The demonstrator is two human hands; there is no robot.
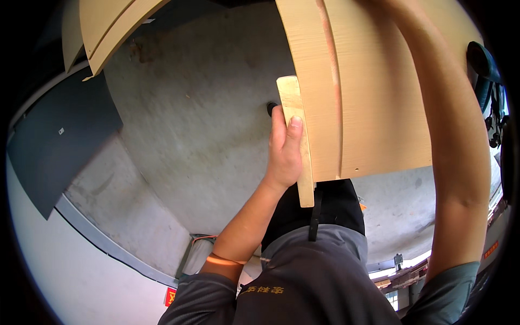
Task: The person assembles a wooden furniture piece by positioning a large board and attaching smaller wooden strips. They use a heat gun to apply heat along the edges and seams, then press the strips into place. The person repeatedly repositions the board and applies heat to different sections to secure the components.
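My left hand (284, 149) is closed round a narrow wooden strip (291, 95), with the thumb on its upper face. The strip stands lengthwise against the left edge of a large pale wooden panel (384, 119). A long groove (336, 92) with reddish marks runs down the panel near that edge, and a small hole shows by its near edge. Across the panel's right side reaches my right forearm (457, 141). At the top edge of the view my right hand is almost wholly cut off, and its fingers are hidden.
Another pale wooden panel (116, 32) with a curved edge stands at the far left. Below it is a dark grey board (65, 135). Grey concrete floor (200, 119) lies between the panels. A dark teal object (482, 62) with cords is at the right edge.
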